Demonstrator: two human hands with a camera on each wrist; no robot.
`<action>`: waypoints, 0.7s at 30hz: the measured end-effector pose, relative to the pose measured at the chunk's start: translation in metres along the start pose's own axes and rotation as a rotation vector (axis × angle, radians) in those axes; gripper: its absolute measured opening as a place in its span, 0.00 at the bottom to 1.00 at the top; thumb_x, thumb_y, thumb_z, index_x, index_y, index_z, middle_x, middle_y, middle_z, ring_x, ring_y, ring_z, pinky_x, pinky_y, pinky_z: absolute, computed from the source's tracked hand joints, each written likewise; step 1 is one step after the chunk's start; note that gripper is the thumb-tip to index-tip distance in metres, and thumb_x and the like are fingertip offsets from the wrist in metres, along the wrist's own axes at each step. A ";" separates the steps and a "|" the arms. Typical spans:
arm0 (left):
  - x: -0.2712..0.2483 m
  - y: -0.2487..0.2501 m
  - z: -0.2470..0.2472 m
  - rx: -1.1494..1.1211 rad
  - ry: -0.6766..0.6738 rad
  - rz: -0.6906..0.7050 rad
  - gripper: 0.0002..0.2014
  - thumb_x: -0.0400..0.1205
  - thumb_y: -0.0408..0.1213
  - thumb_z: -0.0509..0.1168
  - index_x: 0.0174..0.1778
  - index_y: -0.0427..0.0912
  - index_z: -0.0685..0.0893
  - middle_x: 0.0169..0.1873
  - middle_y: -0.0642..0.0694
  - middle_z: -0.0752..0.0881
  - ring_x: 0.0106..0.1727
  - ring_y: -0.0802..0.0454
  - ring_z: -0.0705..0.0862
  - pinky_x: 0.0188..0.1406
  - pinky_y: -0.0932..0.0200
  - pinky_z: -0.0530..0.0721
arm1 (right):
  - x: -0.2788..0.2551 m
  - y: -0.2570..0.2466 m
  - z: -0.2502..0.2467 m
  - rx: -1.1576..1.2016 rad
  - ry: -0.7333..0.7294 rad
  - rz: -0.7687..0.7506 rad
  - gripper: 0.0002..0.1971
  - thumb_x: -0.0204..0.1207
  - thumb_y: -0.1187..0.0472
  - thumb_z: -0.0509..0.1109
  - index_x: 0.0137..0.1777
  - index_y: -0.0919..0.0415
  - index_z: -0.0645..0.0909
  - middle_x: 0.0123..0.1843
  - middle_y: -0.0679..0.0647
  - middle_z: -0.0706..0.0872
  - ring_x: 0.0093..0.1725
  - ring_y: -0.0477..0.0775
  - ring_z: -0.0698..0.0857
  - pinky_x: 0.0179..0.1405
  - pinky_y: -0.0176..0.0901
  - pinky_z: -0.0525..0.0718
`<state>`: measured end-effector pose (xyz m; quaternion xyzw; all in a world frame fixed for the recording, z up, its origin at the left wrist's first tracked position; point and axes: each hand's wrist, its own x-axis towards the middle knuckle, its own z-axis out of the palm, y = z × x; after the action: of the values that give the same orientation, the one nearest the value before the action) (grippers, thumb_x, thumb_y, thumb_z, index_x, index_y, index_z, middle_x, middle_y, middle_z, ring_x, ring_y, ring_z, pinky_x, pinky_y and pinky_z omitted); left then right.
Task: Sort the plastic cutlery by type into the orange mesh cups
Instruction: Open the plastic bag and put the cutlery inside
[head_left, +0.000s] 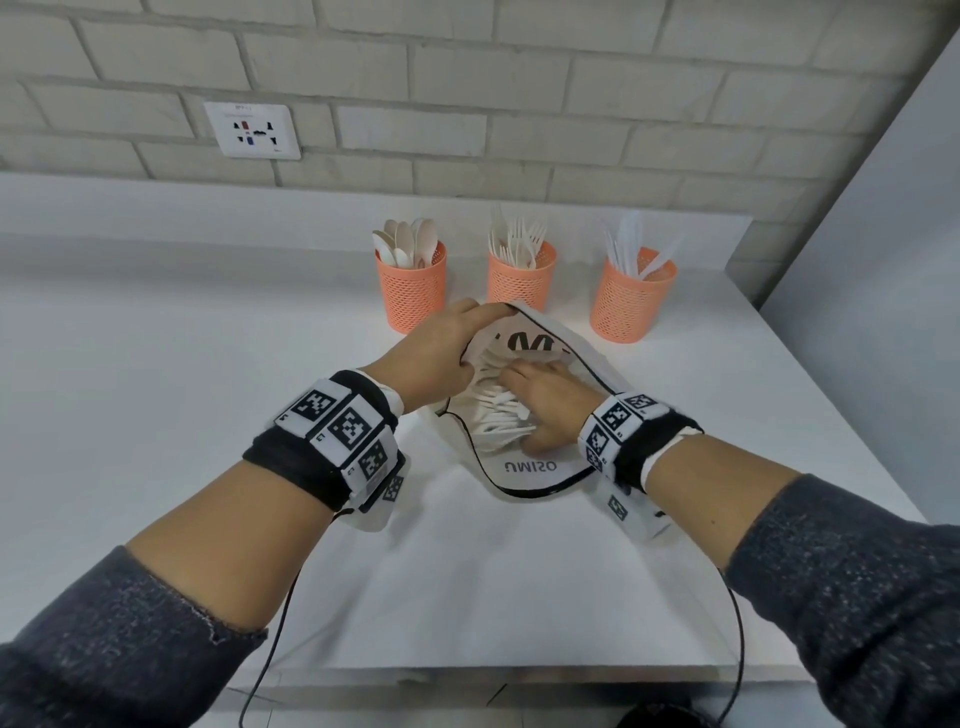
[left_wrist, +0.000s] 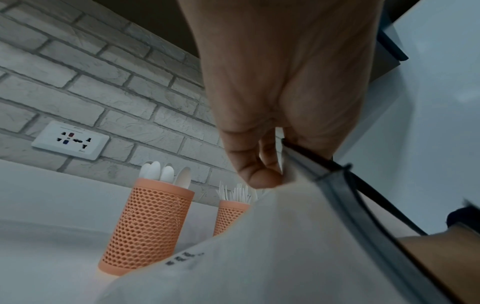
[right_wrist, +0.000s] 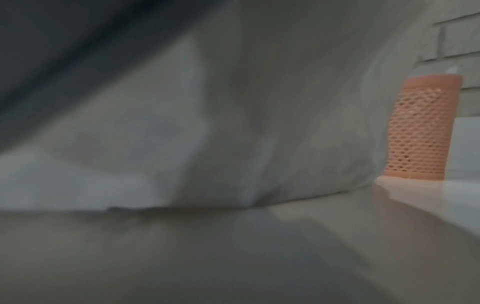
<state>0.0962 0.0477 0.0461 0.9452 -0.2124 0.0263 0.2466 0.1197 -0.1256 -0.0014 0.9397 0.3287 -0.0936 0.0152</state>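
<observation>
Three orange mesh cups stand in a row at the back: the left one (head_left: 410, 291) holds spoons, the middle one (head_left: 521, 278) forks, the right one (head_left: 634, 299) knives. In front of them lies a white bag (head_left: 530, 475) with black trim. My left hand (head_left: 457, 338) pinches its far rim (left_wrist: 298, 162) and holds the mouth up. My right hand (head_left: 535, 400) reaches inside, lying on a pile of white cutlery (head_left: 493, 410); its fingertips are buried among the pieces. The right wrist view is blurred, filled by bag fabric (right_wrist: 207, 123) with one cup (right_wrist: 423, 131) beside it.
The white table (head_left: 208, 389) ends at a front edge near me and a right edge past the knife cup. A brick wall with a socket plate (head_left: 252, 130) runs behind. Cables hang from both wristbands over the front edge.
</observation>
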 end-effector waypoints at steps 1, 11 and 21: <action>0.000 0.000 0.000 -0.002 -0.004 0.004 0.36 0.73 0.19 0.60 0.77 0.48 0.66 0.61 0.42 0.77 0.50 0.51 0.74 0.45 0.68 0.67 | 0.001 -0.002 -0.001 0.024 0.007 -0.001 0.38 0.62 0.56 0.78 0.72 0.60 0.66 0.70 0.58 0.75 0.69 0.61 0.73 0.72 0.54 0.63; -0.008 -0.034 -0.022 0.053 0.024 0.014 0.35 0.70 0.13 0.55 0.69 0.48 0.79 0.61 0.42 0.79 0.60 0.42 0.79 0.54 0.59 0.74 | -0.011 -0.003 -0.018 0.457 0.139 -0.012 0.23 0.65 0.71 0.74 0.61 0.63 0.77 0.48 0.51 0.85 0.46 0.48 0.81 0.40 0.27 0.69; -0.008 -0.021 -0.015 -0.364 0.002 -0.113 0.25 0.75 0.20 0.59 0.65 0.46 0.67 0.52 0.50 0.80 0.46 0.47 0.81 0.40 0.51 0.81 | -0.031 -0.010 -0.057 0.973 0.403 -0.048 0.24 0.62 0.76 0.76 0.58 0.61 0.79 0.46 0.46 0.85 0.45 0.34 0.85 0.47 0.35 0.82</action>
<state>0.0986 0.0746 0.0486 0.8953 -0.1601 -0.0258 0.4148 0.0990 -0.1319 0.0607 0.8298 0.2651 -0.0532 -0.4882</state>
